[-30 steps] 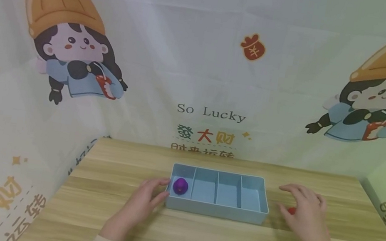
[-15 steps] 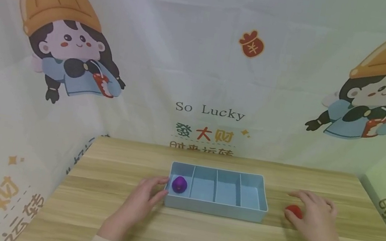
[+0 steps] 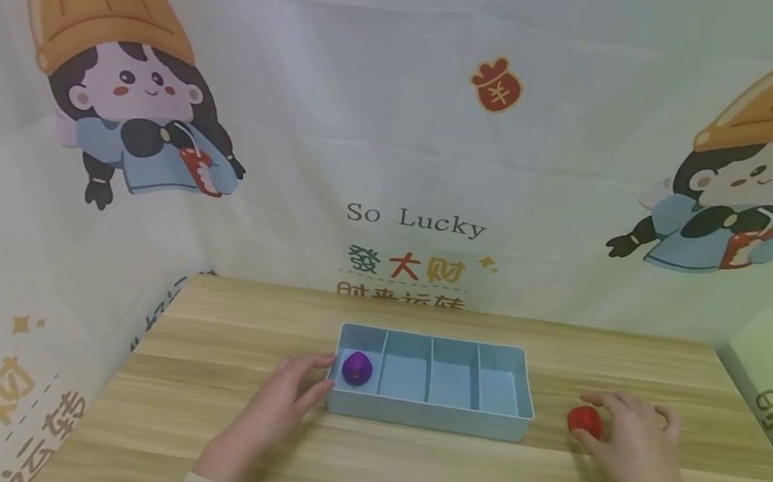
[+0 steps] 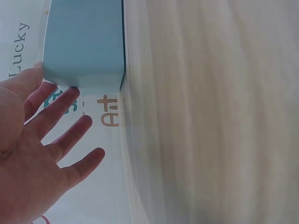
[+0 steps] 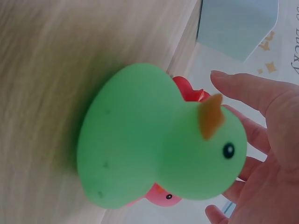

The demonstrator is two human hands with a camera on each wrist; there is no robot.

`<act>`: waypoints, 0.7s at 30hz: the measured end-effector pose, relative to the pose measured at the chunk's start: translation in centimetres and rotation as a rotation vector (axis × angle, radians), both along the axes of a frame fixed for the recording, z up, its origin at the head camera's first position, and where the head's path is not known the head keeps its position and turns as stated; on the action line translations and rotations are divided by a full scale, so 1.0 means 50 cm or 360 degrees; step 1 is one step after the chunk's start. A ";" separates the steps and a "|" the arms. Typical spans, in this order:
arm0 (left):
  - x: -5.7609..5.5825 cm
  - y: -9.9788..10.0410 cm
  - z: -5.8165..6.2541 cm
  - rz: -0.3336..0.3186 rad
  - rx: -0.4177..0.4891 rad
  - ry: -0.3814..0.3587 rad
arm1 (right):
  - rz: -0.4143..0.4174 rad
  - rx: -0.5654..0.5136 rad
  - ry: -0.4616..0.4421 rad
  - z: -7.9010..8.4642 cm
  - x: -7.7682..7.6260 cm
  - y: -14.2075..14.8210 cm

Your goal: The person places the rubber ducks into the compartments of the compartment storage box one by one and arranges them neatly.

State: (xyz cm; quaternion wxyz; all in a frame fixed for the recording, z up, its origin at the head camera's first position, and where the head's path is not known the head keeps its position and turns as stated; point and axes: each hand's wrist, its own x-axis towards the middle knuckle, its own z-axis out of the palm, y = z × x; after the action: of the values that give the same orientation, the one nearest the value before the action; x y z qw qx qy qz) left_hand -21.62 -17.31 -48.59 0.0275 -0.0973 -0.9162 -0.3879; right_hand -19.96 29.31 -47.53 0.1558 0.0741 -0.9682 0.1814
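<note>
A pale blue box (image 3: 427,416) with several compartments stands on the wooden table. In its leftmost compartment sits a small purple toy (image 3: 357,369). My left hand (image 3: 281,397) touches the box's left end with its fingertips, its fingers spread and fairly straight in the left wrist view. To the right of the box, my right hand (image 3: 634,453) arches over a red rubber duck (image 3: 585,422), with the thumb in front of it and the index finger behind. Whether they touch it I cannot tell. A green rubber duck (image 5: 140,140) lies under my right wrist, nearest the right wrist camera.
Part of a pink duck (image 5: 163,196) shows behind the green one in the right wrist view; the head view hides it. A printed cloth (image 3: 430,155) hangs along the table's back edge and sides. The box's other compartments hold nothing.
My right hand has moved right and slightly nearer, its thumb and index finger coming around the red duck. More of the red and green ducks shows. The left hand stays at the box.
</note>
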 end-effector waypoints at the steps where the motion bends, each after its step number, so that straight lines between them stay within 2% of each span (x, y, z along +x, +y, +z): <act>1: 0.000 0.000 0.000 0.0000 0.0000 0.0001 | -0.0001 -0.0003 0.0002 -0.001 -0.001 0.001; 13: 0.002 -0.003 -0.003 0.0006 0.0006 0.0015 | 0.0000 0.0001 -0.0104 0.002 -0.005 0.014; 21: 0.000 -0.003 -0.002 0.0001 0.0019 0.0006 | 0.0002 0.0011 -0.0109 -0.004 -0.006 0.016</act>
State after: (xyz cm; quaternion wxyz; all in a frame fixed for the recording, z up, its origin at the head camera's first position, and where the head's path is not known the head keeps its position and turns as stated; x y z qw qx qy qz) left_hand -21.60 -17.44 -48.68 0.0299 -0.0975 -0.9138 -0.3932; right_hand -20.24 30.13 -47.75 0.1221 0.0689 -0.9735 0.1805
